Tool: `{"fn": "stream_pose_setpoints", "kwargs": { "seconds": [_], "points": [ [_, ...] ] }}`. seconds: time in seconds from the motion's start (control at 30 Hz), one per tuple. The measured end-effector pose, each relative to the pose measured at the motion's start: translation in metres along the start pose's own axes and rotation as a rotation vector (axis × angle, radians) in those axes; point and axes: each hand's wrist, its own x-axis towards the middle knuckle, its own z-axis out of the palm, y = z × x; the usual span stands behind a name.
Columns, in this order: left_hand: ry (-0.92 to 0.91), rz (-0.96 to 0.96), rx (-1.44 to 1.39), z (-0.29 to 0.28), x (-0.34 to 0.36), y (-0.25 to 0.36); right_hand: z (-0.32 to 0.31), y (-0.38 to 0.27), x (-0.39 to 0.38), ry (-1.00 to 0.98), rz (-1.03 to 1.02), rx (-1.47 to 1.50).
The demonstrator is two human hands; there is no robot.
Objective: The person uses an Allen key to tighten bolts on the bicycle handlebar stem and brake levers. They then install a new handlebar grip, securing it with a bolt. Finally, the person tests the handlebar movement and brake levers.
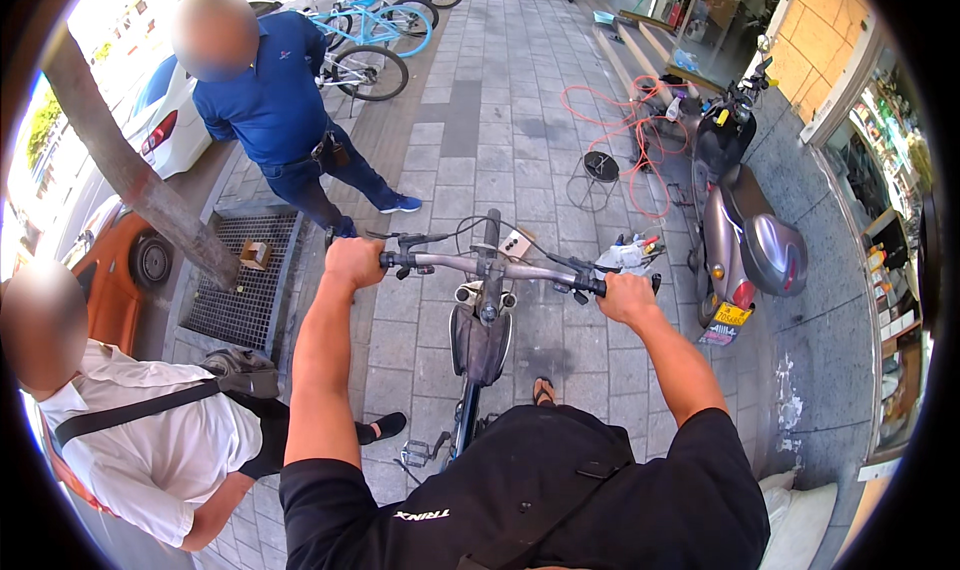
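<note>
A bicycle [480, 345] stands upright between my arms, its front wheel pointing away from me. My left hand [355, 262] is wrapped round the left end of the handlebar [445, 262]. Round the right grip closes my right hand [629, 298]. Brake levers and cables sit just ahead of both grips. Below the bar, a dark bag or cover [481, 343] is on the frame. A pedal [417, 454] shows low on the left side, and my sandalled foot [543, 390] is on the paving to the right of the frame.
A person in blue [265, 100] stands ahead left; another in white [160, 420] is close at my left. A tree [135, 160] rises from a metal grate [232, 315]. Right are a parked scooter [735, 210], an orange hose [640, 120] and a stool [600, 167]. Parked bicycles [375, 30] line the far left.
</note>
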Motion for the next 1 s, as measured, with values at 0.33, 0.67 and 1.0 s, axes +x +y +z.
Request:
{"fn": "stream_pose_setpoints", "kwargs": {
  "seconds": [0.33, 0.67, 1.0],
  "points": [
    [0.029, 0.098, -0.014, -0.012, -0.006, -0.002, 0.001, 0.004, 0.011, 0.099, -0.096, 0.07],
    [-0.029, -0.097, -0.022, -0.006, 0.007, 0.004, 0.019, -0.002, 0.024, 0.346, -0.068, 0.056],
    [0.001, -0.108, -0.02, -0.003, 0.008, 0.003, 0.019, 0.002, 0.024, 0.354, -0.13, 0.076]
  ]
}}
